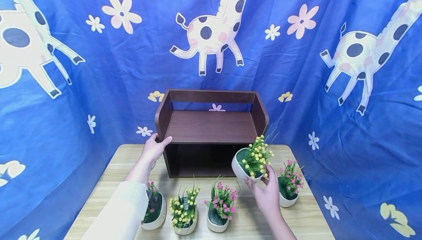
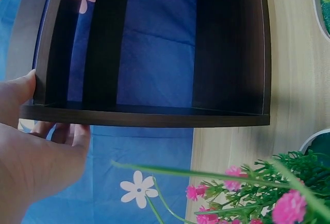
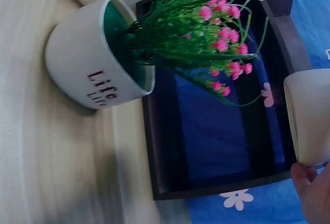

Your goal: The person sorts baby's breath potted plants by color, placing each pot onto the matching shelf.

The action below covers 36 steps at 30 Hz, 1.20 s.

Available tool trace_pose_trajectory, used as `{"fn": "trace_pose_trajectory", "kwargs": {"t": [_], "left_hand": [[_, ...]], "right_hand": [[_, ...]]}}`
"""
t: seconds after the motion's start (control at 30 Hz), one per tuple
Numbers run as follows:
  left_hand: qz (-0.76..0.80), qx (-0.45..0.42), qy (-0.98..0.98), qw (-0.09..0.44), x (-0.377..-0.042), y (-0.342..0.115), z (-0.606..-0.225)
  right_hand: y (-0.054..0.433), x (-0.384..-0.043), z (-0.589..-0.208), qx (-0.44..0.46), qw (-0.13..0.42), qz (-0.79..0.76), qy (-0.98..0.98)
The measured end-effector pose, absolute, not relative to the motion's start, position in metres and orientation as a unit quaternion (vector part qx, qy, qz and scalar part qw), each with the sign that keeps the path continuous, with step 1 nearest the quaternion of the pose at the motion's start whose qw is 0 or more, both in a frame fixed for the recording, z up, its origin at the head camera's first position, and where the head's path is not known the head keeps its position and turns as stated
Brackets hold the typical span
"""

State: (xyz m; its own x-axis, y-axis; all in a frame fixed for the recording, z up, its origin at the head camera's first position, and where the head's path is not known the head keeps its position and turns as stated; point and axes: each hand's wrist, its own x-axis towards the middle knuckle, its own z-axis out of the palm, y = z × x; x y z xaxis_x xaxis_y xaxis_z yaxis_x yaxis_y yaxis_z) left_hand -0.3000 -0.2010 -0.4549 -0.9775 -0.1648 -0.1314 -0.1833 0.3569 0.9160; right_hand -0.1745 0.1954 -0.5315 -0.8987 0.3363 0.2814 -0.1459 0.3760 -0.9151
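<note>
A dark brown two-tier shelf [image 1: 211,126] stands at the back of the wooden table. My left hand [image 1: 155,150] grips its left side panel, thumb on the near side and fingers behind, as the left wrist view [image 2: 46,147] also shows. In my right hand [image 1: 268,192] is a white flowerpot with yellow flowers [image 1: 242,165], held tilted in the air before the shelf's right side. The right wrist view shows only the white wall of this pot [image 3: 312,116], with the fingertips [image 3: 301,177] at its edge.
Along the table's front stand a pink-flowered pot [image 1: 155,225] partly behind my left sleeve, a yellow-flowered pot [image 1: 186,229] and another pink-flowered pot [image 1: 217,226]. One more pink-flowered pot [image 1: 288,201] is at the right. A blue giraffe-print curtain [image 1: 138,67] surrounds the table.
</note>
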Motion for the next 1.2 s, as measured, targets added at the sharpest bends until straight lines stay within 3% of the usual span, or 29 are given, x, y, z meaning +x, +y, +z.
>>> {"fn": "trace_pose_trajectory", "kwargs": {"t": [0.67, 1.2], "left_hand": [[0.557, -0.105, 0.824, 0.007, -0.3, -0.203, -0.456], [0.557, -0.107, 0.823, 0.009, -0.302, -0.204, -0.459]], "right_hand": [[0.177, -0.2, -0.498, -0.064, 0.278, 0.554, -0.782], [0.167, -0.212, -0.485, -0.079, 0.295, 0.542, -0.783]]}}
